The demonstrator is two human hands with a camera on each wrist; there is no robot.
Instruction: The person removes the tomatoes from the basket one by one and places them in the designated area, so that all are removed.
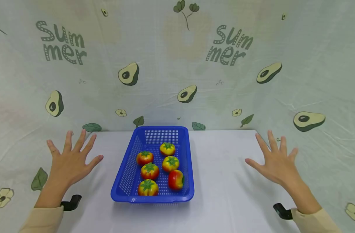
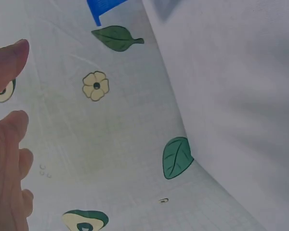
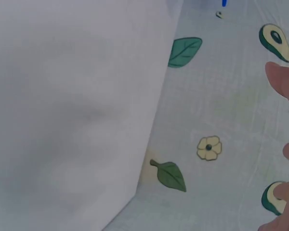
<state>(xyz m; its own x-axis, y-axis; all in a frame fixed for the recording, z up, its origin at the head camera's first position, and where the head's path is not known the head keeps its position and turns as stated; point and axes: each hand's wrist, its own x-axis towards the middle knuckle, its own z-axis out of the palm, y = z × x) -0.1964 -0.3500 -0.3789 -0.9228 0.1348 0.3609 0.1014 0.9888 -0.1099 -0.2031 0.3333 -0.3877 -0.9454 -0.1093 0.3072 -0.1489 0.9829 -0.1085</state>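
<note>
A blue plastic basket [image 1: 123, 176] with mesh sides stands on the white table, holding several red-and-yellow fruits [image 1: 149, 171] with green, star-shaped tops. One redder fruit [image 1: 176, 180] lies on its side at the basket's front right. To the left of the basket, my left hand [image 1: 71, 163] hovers with fingers spread and holds nothing. My right hand [image 1: 277, 165] is spread in the same way, farther off to the basket's right. Both wrist views show only fingers at the edge, apart from any object, with a corner of the basket [image 2: 103, 8] at the top in the left one.
The white tabletop [image 1: 221, 181] extends on both sides of the basket. Behind it hangs a pale cloth [image 1: 160, 42] printed with avocados, leaves, flowers and lettering. A black strap piece [image 1: 71, 203] sits at the left wrist, and another black piece [image 1: 282, 212] at the right.
</note>
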